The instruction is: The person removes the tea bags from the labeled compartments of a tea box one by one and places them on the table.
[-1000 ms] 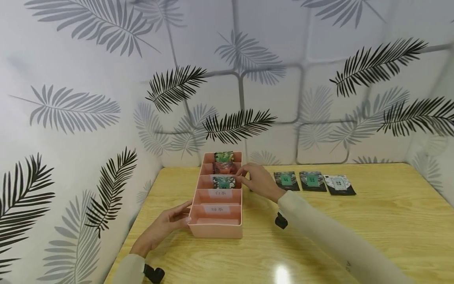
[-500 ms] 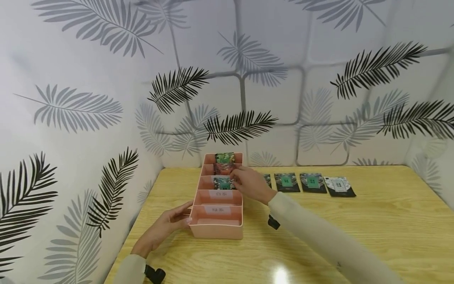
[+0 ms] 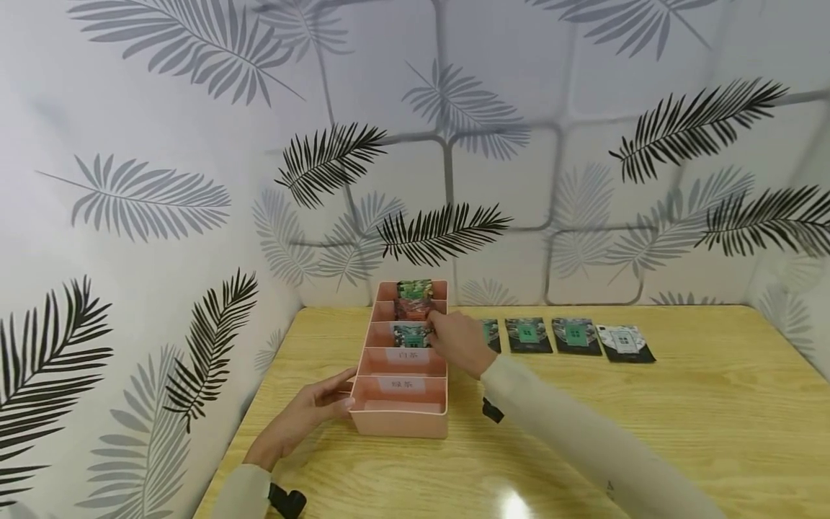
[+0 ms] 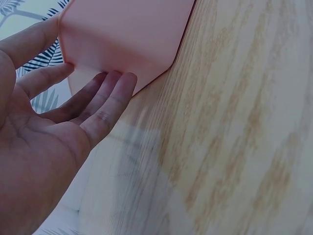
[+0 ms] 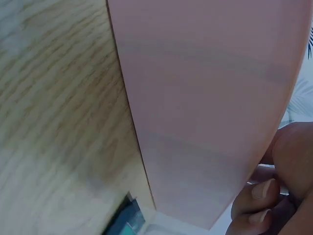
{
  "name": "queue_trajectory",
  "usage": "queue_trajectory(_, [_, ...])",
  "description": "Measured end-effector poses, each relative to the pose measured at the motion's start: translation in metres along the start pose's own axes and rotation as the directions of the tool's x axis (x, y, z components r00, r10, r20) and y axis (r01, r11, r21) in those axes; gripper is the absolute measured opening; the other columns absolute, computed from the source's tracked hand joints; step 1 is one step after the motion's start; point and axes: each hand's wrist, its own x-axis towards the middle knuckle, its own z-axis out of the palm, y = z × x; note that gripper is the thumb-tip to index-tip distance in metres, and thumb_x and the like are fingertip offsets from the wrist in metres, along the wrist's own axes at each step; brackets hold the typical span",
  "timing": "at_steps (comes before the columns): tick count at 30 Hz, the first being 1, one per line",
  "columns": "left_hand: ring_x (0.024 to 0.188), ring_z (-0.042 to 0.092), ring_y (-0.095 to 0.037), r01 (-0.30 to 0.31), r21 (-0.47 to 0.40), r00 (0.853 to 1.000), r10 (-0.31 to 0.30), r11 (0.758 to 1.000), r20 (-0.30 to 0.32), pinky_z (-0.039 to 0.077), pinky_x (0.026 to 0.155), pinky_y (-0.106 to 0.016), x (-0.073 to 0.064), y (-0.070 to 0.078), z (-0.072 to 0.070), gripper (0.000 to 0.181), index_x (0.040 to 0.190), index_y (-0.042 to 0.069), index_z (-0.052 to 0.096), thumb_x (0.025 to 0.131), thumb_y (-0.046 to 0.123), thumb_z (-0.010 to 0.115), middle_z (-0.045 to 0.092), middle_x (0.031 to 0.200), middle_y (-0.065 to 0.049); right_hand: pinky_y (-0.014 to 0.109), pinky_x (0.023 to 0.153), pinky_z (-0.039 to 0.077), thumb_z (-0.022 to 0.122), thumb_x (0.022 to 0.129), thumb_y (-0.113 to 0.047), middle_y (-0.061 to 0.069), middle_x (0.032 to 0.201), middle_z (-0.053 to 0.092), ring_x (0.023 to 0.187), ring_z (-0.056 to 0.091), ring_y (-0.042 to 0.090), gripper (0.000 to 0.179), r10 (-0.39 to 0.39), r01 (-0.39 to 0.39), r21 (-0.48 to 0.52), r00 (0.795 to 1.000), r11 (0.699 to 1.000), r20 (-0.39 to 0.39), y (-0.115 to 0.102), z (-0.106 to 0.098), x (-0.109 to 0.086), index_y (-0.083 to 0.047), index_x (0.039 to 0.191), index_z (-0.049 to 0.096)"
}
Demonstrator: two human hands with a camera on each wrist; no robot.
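A pink divided box (image 3: 398, 424) stands on the table, its front compartments labelled in Chinese characters. My left hand (image 3: 303, 417) rests at its front left corner; in the left wrist view the fairly straight fingers (image 4: 110, 107) touch the box wall. My right hand (image 3: 462, 340) reaches over the right rim with curled fingers, pinching the right edge of a dark tea sachet (image 3: 410, 336) in the middle compartment. Behind it lie a red tea sachet (image 3: 411, 310) and a green tea sachet (image 3: 415, 290) in the back compartments. In the right wrist view, the box wall hides the sachet.
To the right of the box, several tea sachets lie in a row along the back of the wooden table (image 3: 583, 425): a partly hidden one (image 3: 491, 334), two dark ones with green labels (image 3: 528, 335) and a white-and-black one (image 3: 626, 343). A leaf-patterned wall (image 3: 519, 180) rises behind.
My right hand has moved left from beside the right rim onto the edge of the dark sachet in the middle compartment. The left hand has stayed at the box corner.
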Motion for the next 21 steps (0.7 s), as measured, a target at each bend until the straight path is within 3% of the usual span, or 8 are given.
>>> queue_trajectory(4, [0.121,0.049,-0.03,-0.014,0.001,1.0,0.014,1.0,0.002,0.046,0.095,-0.049,0.0003,0.0004,0.0012,0.06,0.15,0.02,0.033,0.096,0.022,0.059,0.046,0.138,-0.016,0.025,0.035,0.03,0.065,0.091,-0.016,-0.006,0.058,0.054,0.041,0.045,0.009,0.009,0.018,-0.019,0.018,0.999,1.0,0.042,-0.0024,-0.0012,0.0002,-0.013,0.099,0.066])
queue_trajectory(12, [0.121,0.05,-0.028,-0.008,0.011,1.0,0.008,1.0,-0.002,0.048,0.094,-0.046,0.0009,-0.0007,0.0008,0.06,0.15,0.022,0.034,0.096,0.023,0.059,0.046,0.139,-0.016,0.026,0.045,0.04,0.062,0.091,-0.014,-0.006,0.075,0.064,0.048,0.051,0.008,0.013,0.052,-0.061,0.242,0.998,0.968,0.045,0.0035,-0.0012,0.0022,-0.013,0.104,0.067])
queue_trajectory(21, [0.121,0.05,-0.029,0.006,0.019,1.0,-0.005,1.0,-0.019,0.049,0.093,-0.043,0.002,-0.0012,0.0004,0.059,0.149,0.026,0.036,0.095,0.025,0.06,0.047,0.138,-0.015,0.027,0.059,0.051,0.067,0.09,-0.021,-0.006,0.088,0.069,0.066,0.06,0.004,0.015,0.003,-0.01,0.268,1.0,0.963,0.027,0.0,-0.0034,0.0067,-0.017,0.105,0.07])
